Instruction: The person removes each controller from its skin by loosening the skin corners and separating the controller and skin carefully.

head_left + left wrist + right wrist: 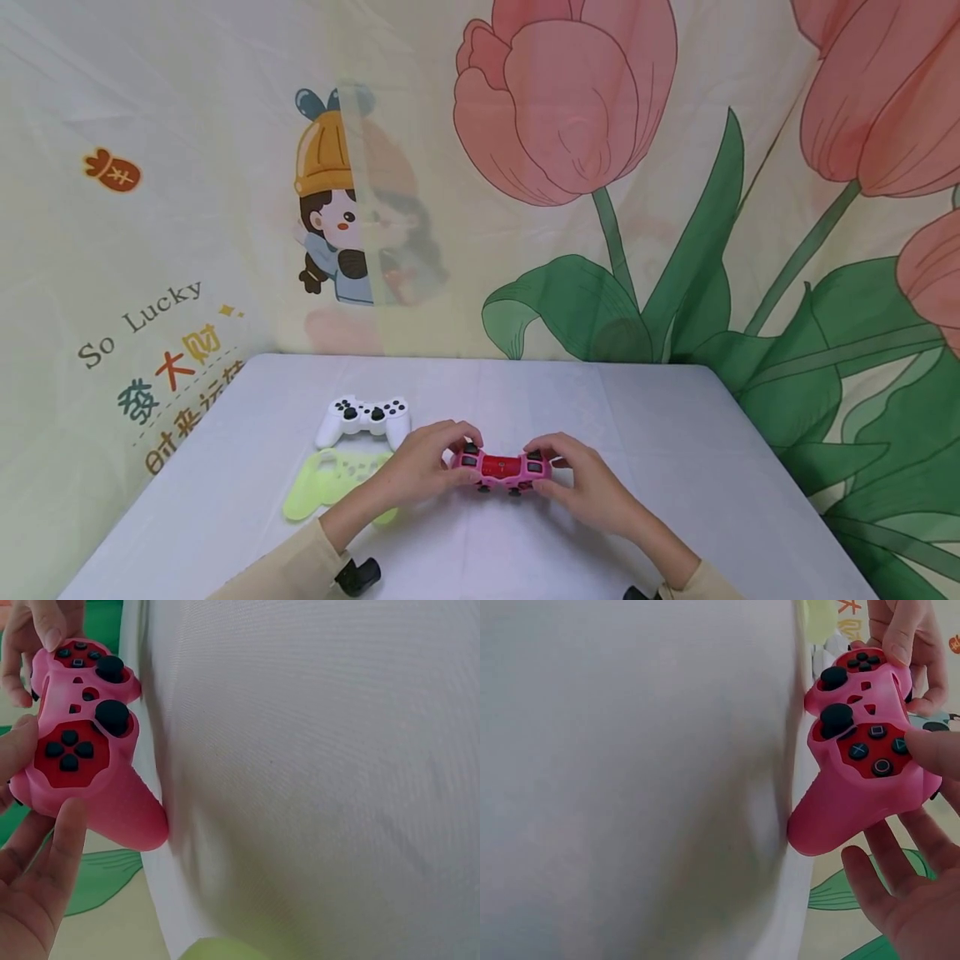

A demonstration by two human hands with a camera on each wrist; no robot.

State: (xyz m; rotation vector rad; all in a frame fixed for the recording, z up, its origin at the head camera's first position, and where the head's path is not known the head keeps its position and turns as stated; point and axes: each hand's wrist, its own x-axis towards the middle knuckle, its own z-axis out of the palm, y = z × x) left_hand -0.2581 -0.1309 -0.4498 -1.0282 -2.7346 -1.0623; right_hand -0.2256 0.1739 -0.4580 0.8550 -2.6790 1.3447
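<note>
Between both hands is a red game controller in a pink silicone cover [501,471], its shoulder-button edge turned up in the head view. My left hand [431,462] grips one end, thumb on the face and fingers at the edge. At the other end my right hand [588,485] pinches it the same way. Both wrist views show the pink-covered controller [94,776] [855,780] face on, with black sticks and buttons, its handles at the tabletop. Left of my left hand lies a lime-green controller cover [307,486], partly hidden by that wrist.
Behind the green cover a white game controller [365,417] lies face up. All of it is on a table with a white cloth [660,417]. A printed curtain with tulips [570,108] hangs at the back and sides.
</note>
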